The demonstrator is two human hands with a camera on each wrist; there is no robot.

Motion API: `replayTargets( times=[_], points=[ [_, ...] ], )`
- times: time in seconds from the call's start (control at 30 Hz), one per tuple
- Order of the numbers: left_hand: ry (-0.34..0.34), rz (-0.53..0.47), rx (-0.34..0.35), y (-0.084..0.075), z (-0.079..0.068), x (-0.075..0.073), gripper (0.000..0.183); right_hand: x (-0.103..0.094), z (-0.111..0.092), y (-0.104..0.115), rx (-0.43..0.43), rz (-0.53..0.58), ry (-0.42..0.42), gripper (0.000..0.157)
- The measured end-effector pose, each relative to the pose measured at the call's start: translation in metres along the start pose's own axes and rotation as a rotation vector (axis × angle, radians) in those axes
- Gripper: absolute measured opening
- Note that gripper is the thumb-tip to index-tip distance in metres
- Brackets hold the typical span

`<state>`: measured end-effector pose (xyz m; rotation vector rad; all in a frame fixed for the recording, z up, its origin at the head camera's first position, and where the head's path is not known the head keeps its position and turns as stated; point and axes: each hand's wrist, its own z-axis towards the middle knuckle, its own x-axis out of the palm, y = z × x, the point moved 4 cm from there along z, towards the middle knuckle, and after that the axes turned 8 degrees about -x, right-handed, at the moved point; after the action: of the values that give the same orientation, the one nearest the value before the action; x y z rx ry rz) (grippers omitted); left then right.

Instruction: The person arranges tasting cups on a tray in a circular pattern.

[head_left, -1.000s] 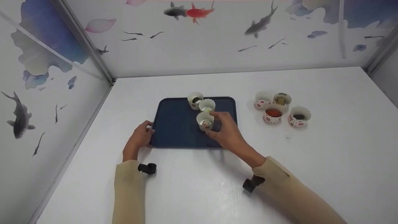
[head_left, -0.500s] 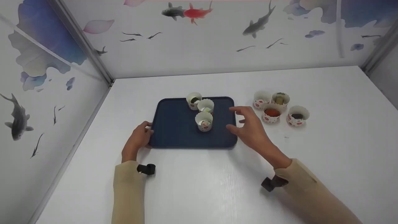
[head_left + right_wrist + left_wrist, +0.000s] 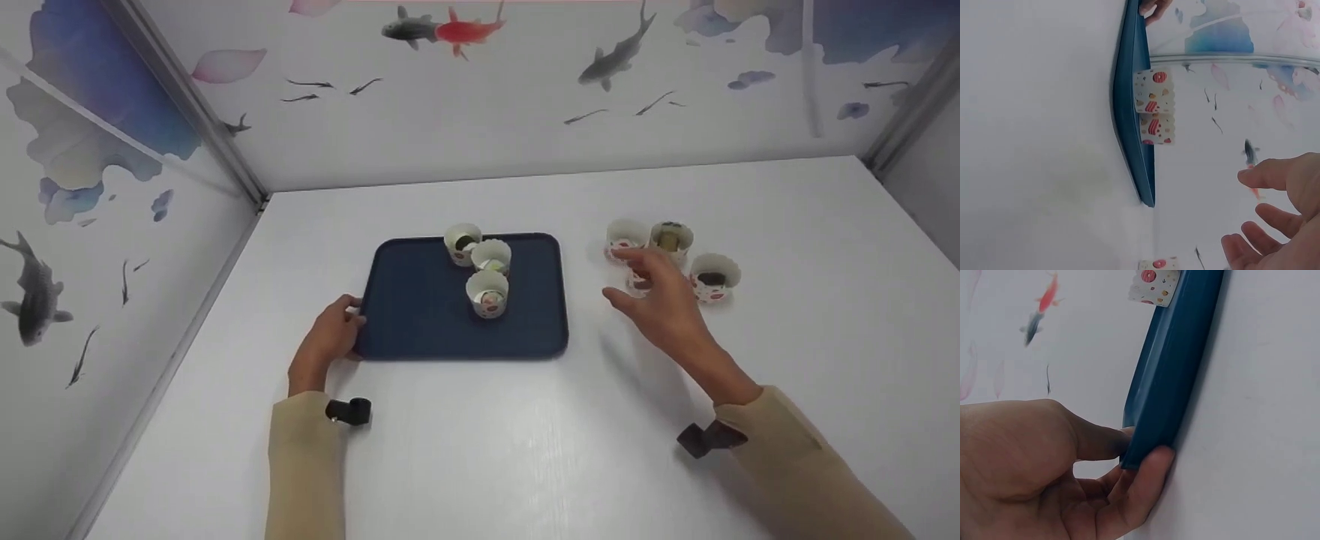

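Observation:
My left hand (image 3: pixel 327 337) pinches the left edge of a dark blue tray (image 3: pixel 420 315), thumb over the rim and fingers beneath, as the left wrist view shows. On the tray stand three patterned paper baking cups: a back one with something dark inside (image 3: pixel 463 246), a middle one (image 3: pixel 491 259) and a front one (image 3: pixel 487 295). My right hand (image 3: pixel 666 304) is held in the air, thumb and fingers apart, with nothing between them. Behind it is a paper cup (image 3: pixel 637 283), mostly hidden by the fingers.
Right of the tray, more paper cups stand on the white table (image 3: pixel 465 435): a back left one (image 3: pixel 624 238), one with a brownish piece (image 3: pixel 670 238) and one with dark contents (image 3: pixel 715 279). Printed walls (image 3: pixel 480 112) enclose the table's back and sides.
My right hand has let go of the front cup on the tray and moved right, off the tray, to the cups on the table. The left hand keeps its grip on the tray.

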<state>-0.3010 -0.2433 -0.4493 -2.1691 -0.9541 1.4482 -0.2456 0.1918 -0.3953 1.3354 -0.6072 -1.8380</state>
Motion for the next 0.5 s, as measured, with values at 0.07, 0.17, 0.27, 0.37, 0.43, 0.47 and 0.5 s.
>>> replayTargets(
  times=[0.07,0.17,0.27,0.37,0.43,0.47,0.5],
  points=[
    [0.003,-0.002,0.0,0.002,0.0,0.001,0.042,-0.007,-0.002,-0.005,-0.006,-0.02,-0.015,0.05],
    [-0.001,0.005,-0.009,0.002,0.001,0.001,0.042,-0.017,-0.003,-0.013,-0.028,-0.054,-0.044,0.049],
    [-0.002,0.017,-0.015,0.0,0.002,0.0,0.042,-0.028,-0.003,-0.021,-0.045,-0.088,-0.077,0.048],
    [-0.004,0.015,-0.015,-0.002,0.001,0.0,0.042,-0.038,-0.003,-0.031,-0.026,-0.116,-0.086,0.047],
    [-0.001,0.015,-0.016,-0.002,0.0,0.001,0.042,-0.044,-0.003,-0.039,0.004,-0.117,-0.069,0.048],
    [0.0,0.013,-0.019,-0.001,0.0,0.001,0.042,-0.046,-0.002,-0.042,0.02,-0.119,-0.058,0.049],
    [0.004,0.01,-0.021,-0.001,0.0,0.001,0.043,-0.049,-0.002,-0.045,0.038,-0.125,-0.042,0.05]
  ],
)
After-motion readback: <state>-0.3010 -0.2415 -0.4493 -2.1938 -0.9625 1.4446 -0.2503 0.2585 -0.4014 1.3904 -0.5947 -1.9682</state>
